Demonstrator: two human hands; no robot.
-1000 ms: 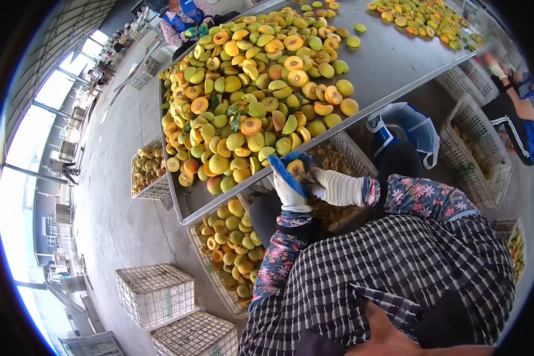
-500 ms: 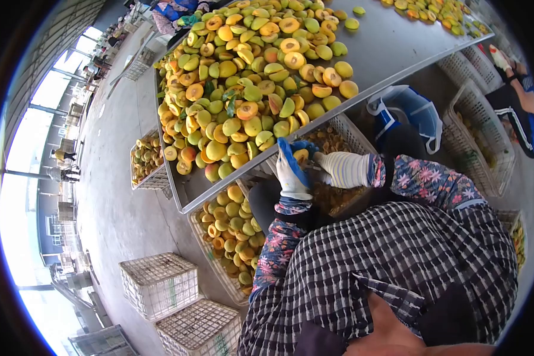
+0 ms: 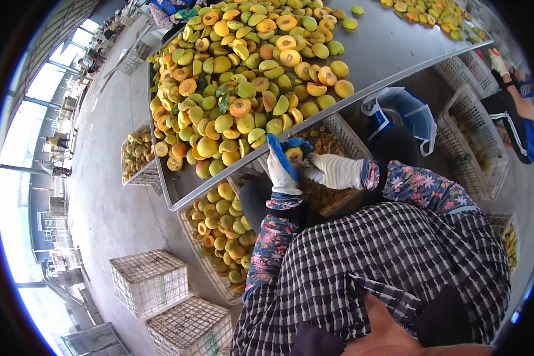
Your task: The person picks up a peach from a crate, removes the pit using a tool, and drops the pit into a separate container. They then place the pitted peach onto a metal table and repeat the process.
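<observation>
My left hand (image 3: 283,167), in a white glove with blue coating, is closed around a yellow apricot piece (image 3: 293,154) just below the metal table's front edge. My right hand (image 3: 337,171), in a white striped glove, is closed with its fingers against that piece; whatever it grips is hidden. Under both hands stands a crate (image 3: 351,137) holding brownish pits or scraps. A large heap of halved green-yellow apricots (image 3: 231,89) covers the table (image 3: 374,53) in front of me, many cut sides facing up.
Beside my left knee is a crate of apricots (image 3: 219,225). Another filled crate (image 3: 139,157) stands left of the table. Two upturned crates (image 3: 151,282) are on the floor. A blue-and-white bag (image 3: 406,115) hangs open at right, near more crates (image 3: 474,142). Another person's gloved hand (image 3: 498,62) shows far right.
The view has shifted slightly, so most things sit a little further left. Both hands stay together at the apricot piece below the table edge.
</observation>
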